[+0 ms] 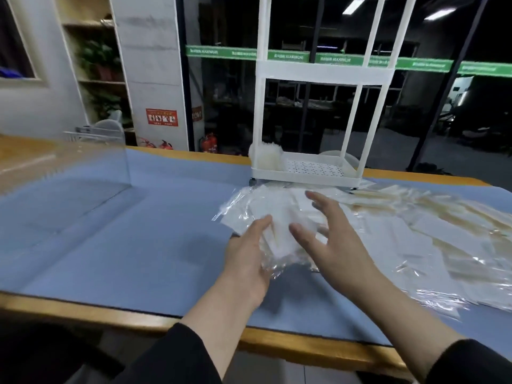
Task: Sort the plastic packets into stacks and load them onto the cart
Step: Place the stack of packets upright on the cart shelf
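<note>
Surface: blue mat (116, 231) over a wood-edged table (304, 347); dim room with glass partitions behind.
Cart: white plastic cart (321, 170) with a perforated tray, standing at the mat's far edge.
Packets: glossy, crinkled clear plastic packets (429, 231), flat and rectangular, strewn right of the cart's front.
Bundle: small stack of packets (277, 217) just before the cart.
Left hand: left hand (249, 261) seems to grip the stack's near edge.
Right hand: right hand (338, 239) spread, fingers straight, above the stack.
</note>
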The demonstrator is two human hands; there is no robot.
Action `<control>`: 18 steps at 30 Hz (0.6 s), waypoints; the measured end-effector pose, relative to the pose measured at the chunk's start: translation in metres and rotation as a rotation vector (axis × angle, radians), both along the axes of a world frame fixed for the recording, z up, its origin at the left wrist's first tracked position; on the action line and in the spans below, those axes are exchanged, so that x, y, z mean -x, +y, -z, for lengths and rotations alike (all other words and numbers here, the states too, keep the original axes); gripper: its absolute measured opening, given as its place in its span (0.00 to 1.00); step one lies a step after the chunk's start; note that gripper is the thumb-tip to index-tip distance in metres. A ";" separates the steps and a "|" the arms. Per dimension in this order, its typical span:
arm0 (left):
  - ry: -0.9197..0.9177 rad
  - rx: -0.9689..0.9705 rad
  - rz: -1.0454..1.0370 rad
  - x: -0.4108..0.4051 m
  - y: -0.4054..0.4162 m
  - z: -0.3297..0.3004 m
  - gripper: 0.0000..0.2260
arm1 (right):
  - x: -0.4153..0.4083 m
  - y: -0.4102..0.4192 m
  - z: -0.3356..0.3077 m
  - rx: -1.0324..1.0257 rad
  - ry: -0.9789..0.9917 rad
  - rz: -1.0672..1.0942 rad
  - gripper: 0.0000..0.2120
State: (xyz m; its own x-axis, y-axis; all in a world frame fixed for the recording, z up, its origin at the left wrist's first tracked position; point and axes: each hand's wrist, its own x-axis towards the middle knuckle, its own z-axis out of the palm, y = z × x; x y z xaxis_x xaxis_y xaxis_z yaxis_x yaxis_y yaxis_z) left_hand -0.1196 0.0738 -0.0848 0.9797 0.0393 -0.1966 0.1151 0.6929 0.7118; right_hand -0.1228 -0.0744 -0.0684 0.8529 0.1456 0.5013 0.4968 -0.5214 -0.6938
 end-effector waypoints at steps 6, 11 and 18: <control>-0.159 -0.149 -0.014 0.001 0.037 0.001 0.13 | -0.010 0.045 -0.001 -0.275 0.301 -0.209 0.12; -0.245 -0.351 -0.075 -0.003 0.065 0.002 0.30 | -0.016 0.061 -0.004 -0.316 0.277 -0.228 0.12; -0.279 -0.660 -0.403 -0.009 0.108 -0.008 0.29 | -0.024 0.057 -0.004 0.524 -0.002 -0.127 0.17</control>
State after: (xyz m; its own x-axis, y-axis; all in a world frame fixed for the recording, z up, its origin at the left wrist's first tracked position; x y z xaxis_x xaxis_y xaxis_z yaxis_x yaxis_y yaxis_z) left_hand -0.1107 0.1820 -0.0769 0.8753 0.4203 0.2390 -0.2947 0.0719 0.9529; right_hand -0.0991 -0.0179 -0.0648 0.8116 0.4785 0.3353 0.5793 -0.7334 -0.3557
